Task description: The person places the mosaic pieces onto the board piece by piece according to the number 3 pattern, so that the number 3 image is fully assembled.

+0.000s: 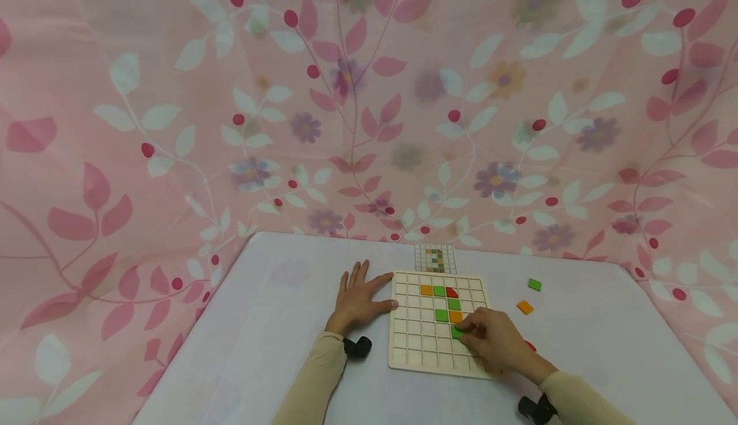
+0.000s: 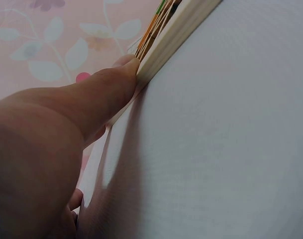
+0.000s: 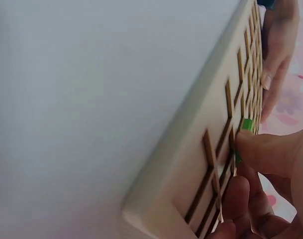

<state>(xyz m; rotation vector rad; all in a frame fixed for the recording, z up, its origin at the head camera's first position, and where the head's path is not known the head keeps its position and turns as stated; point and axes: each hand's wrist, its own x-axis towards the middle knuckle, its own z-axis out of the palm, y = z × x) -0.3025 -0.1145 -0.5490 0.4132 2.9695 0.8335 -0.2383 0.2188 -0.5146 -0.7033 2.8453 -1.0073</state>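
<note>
A pale wooden grid board lies on the white table. My right hand pinches a small green square tile between thumb and fingers, at a cell right of the board's middle. In the right wrist view, the thumb partly covers this green tile. On the board sit an orange tile, a red rounded tile and several other green and orange squares. With fingers spread, my left hand touches the board's left edge; its thumb rests against the rim in the left wrist view.
Behind the board lies a gridded card printed with a coloured tile pattern. To the right are a loose green tile, an orange tile and a red piece partly behind the right hand. A pink floral cloth hangs behind the table.
</note>
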